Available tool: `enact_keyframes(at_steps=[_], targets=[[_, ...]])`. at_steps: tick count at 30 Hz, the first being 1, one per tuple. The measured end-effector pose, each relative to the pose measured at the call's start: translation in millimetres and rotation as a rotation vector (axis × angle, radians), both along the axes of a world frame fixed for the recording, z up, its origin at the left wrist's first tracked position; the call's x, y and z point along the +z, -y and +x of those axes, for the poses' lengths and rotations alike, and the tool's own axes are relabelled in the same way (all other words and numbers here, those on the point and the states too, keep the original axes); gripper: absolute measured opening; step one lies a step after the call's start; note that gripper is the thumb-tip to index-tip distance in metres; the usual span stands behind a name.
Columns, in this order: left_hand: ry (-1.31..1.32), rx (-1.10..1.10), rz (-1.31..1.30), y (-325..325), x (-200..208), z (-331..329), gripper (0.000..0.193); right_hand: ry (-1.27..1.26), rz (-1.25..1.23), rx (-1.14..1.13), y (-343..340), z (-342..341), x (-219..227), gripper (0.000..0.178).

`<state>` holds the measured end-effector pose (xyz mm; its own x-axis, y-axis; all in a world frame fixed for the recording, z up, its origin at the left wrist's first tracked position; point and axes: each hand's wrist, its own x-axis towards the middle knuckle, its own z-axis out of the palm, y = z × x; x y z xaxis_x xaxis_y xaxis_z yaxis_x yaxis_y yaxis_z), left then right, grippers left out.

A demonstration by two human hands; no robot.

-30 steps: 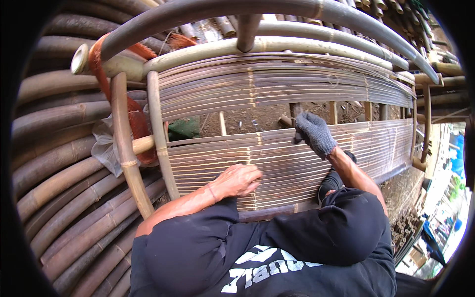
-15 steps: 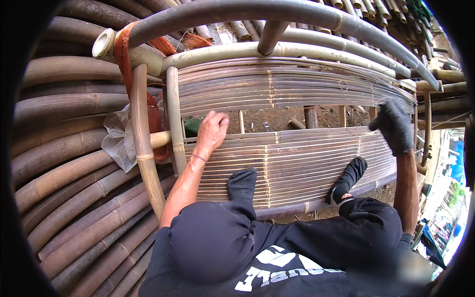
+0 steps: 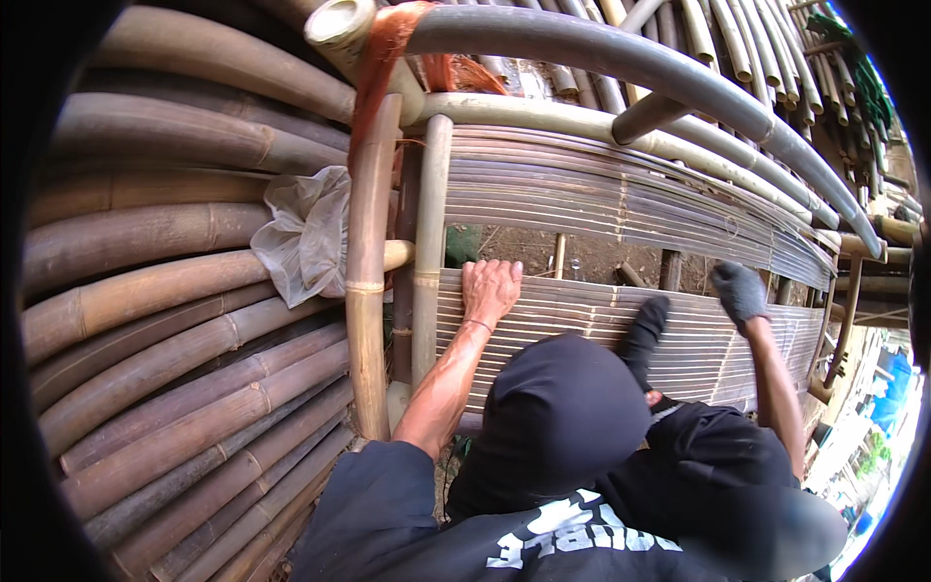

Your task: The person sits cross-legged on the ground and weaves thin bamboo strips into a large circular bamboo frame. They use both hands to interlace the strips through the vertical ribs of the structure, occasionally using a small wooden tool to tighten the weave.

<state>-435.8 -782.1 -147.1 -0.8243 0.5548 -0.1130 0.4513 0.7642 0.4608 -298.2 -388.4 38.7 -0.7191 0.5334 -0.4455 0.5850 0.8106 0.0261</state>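
Observation:
I sit over a bamboo bench frame with a seat of long, thin bamboo slats (image 3: pixel 543 315). My left hand (image 3: pixel 492 291), bare with a thin band at the wrist, is closed over the far edge of the near slats, close to the left post (image 3: pixel 430 247). Farther right, my right hand (image 3: pixel 740 293) wears a dark grey glove and is curled on the same edge. Its fingertips are partly hidden. Between this section and the far slats (image 3: pixel 543 184) runs a gap showing brown ground. One dark-socked foot (image 3: pixel 644 335) rests on the near slats; my knee hides some of them.
Thick bamboo poles (image 3: pixel 175 228) are stacked along the left. A crumpled translucent plastic bag (image 3: pixel 306 233) lies beside the left upright. Orange strips (image 3: pixel 383 58) wrap the frame's far left corner. A curved bamboo rail (image 3: pixel 582 41) spans the far side, with more poles (image 3: pixel 756 48) behind.
My left hand has come down from above the gap onto the near slats' edge. The gloved hand has lowered to that edge too. The view has shifted, so the bench sits farther right.

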Motion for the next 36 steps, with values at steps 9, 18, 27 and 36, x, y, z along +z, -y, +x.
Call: enact_keyframes(at_steps=[9,18,27,36], targets=[[0.278,-0.026,-0.163,-9.8,10.8,-16.8,0.032,0.171,-0.236,0.237,99.7,-69.8,-144.6,0.028],[0.972,-0.288,-0.112,-75.9,-37.6,-49.6,0.044,0.309,-0.805,0.568,129.8,-105.7,-218.4,0.031],[0.688,-0.038,-0.07,-66.9,13.2,-44.0,0.026,0.147,-0.789,0.418,132.6,-110.0,-195.9,0.034],[0.843,0.051,-0.035,-56.7,56.1,-34.7,0.026,-0.5,-0.53,0.311,165.8,-63.5,-122.4,0.033]])
